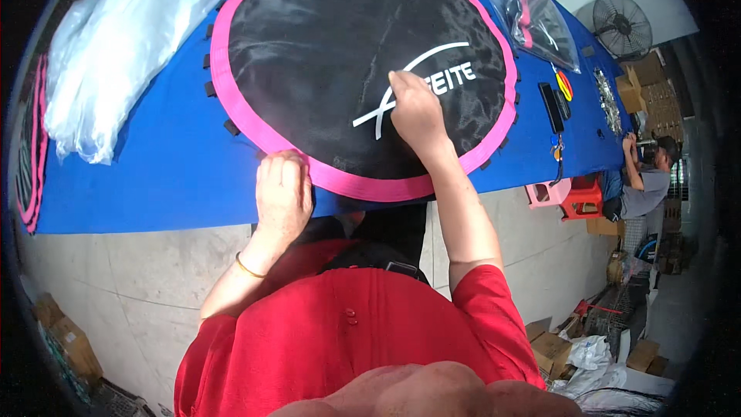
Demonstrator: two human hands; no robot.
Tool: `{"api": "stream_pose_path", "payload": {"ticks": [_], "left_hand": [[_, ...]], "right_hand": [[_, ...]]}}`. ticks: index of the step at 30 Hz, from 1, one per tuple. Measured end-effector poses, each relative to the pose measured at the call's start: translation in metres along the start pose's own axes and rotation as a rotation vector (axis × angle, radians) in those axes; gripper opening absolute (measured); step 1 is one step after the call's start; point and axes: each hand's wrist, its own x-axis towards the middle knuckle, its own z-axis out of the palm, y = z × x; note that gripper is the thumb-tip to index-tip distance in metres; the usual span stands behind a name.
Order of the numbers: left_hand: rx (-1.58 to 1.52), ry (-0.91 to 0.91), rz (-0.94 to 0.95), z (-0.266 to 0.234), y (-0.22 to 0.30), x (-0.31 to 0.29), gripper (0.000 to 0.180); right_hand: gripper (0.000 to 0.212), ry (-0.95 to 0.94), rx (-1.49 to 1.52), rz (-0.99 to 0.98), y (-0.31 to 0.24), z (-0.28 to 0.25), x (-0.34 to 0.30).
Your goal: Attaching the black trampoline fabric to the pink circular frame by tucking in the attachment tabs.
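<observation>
A round black mesh mat, like a trampoline mat (pixel 316 46), lies flat on a blue-covered table (pixel 154 193). Its wide pink border (pixel 370 187) has short black tabs (pixel 231 127) spaced around the outside. White printed lettering and a curved line mark its right half. At the near left edge, my left hand (pixel 283 191) has its fingers curled over the pink border, gripping it. My right hand (pixel 417 112) is closed above the white print, fingers bunched together; anything held in them is hidden. A faint crease runs across the mesh beyond that hand.
Clear plastic bags (pixel 131 46) are heaped at the left, near another pink-edged mat (pixel 35 154). A bagged pink-and-black item (pixel 532 19) lies far right, with black tools (pixel 553 108) closer. Beyond are stools (pixel 583 199), a fan (pixel 621 25) and another person (pixel 647 189).
</observation>
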Motion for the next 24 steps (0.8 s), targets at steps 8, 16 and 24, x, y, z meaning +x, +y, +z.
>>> {"api": "stream_pose_path", "payload": {"ticks": [8,16,24], "left_hand": [[-0.039,-0.001,-0.01,-0.004,0.001,0.002,0.022],[-0.051,-0.028,-0.027,-0.005,0.0,-0.001,0.02],[-0.042,-0.023,-0.03,-0.004,0.0,-0.001,0.021]], "right_hand": [[0.048,-0.069,-0.006,0.049,-0.009,0.025,0.052],[0.044,-0.065,0.046,-0.015,-0.029,0.022,0.034],[0.043,-0.111,0.001,0.016,-0.019,0.033,0.074]]}}
